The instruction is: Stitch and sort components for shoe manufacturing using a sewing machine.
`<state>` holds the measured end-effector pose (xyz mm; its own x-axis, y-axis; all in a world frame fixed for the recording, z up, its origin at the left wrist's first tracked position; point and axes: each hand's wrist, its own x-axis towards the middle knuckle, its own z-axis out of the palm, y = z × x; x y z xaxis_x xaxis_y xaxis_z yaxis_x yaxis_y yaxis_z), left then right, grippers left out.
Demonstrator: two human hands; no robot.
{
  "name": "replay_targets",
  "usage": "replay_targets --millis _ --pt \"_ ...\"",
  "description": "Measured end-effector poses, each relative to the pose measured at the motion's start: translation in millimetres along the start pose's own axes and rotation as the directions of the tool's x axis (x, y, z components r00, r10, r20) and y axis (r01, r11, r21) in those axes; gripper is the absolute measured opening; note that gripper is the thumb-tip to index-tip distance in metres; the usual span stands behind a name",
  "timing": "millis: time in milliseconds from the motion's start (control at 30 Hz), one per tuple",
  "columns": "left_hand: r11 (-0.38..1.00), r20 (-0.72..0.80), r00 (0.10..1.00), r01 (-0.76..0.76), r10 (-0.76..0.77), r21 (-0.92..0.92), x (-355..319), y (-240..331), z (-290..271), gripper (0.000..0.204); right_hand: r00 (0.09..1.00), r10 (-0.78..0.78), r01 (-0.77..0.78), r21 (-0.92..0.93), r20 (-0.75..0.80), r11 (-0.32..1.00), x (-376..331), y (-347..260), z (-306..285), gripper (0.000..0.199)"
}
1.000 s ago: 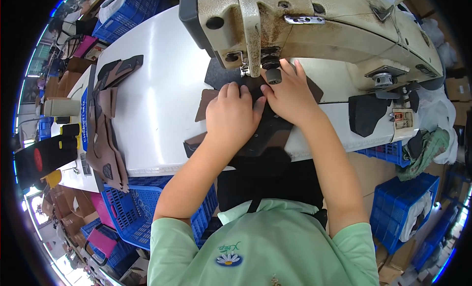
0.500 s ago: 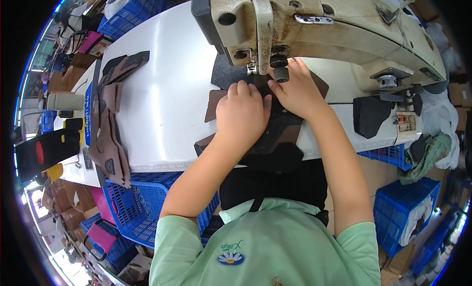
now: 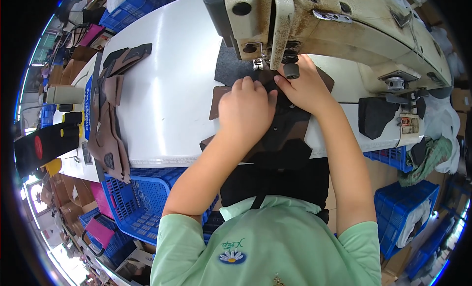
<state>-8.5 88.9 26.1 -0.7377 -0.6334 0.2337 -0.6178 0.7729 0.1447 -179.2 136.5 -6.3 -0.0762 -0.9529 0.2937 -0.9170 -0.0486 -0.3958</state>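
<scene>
Under the head of a beige sewing machine (image 3: 260, 28) lies a brown and black flat piece (image 3: 295, 126) that looks like leather or fabric panels joined together. My left hand (image 3: 247, 106) is closed on its left part, fingers bent and held together, thumb toward the middle. Farther right, my right hand (image 3: 306, 89) rests on the piece with its fingers stretched out; a dark round knob (image 3: 291, 71) hides some fingertips. The presser foot (image 3: 258, 64) stands just beyond my hands, close to the material. A dark grey section (image 3: 230, 64) extends past my left fingers.
A stack of brown and black cut pieces (image 3: 109, 119) hangs along the left side of the white table (image 3: 167, 89). A black panel (image 3: 376, 116) lies at the right. Blue plastic baskets (image 3: 140, 200) stand below. Green cloth (image 3: 427, 160) hangs at the right edge.
The view has shifted slightly, so the machine and table sit a little farther right. Both hands stay on the brown and black piece, in nearly the same places on it.
</scene>
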Motion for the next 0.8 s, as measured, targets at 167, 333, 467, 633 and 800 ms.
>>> replay_targets --millis 167,333,467,633,800 --pt "0.891 0.428 0.901 0.253 -0.074 -0.378 26 -49 -29 0.023 0.976 -0.099 0.091 -0.053 -0.195 0.994 -2 -8 3 0.014" --pt "0.842 0.128 0.982 -0.048 0.138 -0.537 40 -85 -11 0.02 0.988 -0.105 0.102 -0.033 -0.11 0.994 -22 -45 3 0.02" --pt "0.885 0.014 0.975 -0.195 0.221 -0.423 54 -88 9 0.037 0.978 -0.087 0.104 0.081 -0.191 0.991 -24 -69 0 0.026" --pt "0.815 0.23 0.956 -0.016 0.182 -0.579 57 -95 14 0.043 0.974 0.053 -0.034 0.086 -0.219 0.996 -16 -97 13 0.035" --pt "0.88 0.194 0.961 -0.085 0.196 -0.468 52 -101 21 0.047 0.959 0.095 -0.085 0.051 -0.265 0.995 -17 -105 27 0.029"
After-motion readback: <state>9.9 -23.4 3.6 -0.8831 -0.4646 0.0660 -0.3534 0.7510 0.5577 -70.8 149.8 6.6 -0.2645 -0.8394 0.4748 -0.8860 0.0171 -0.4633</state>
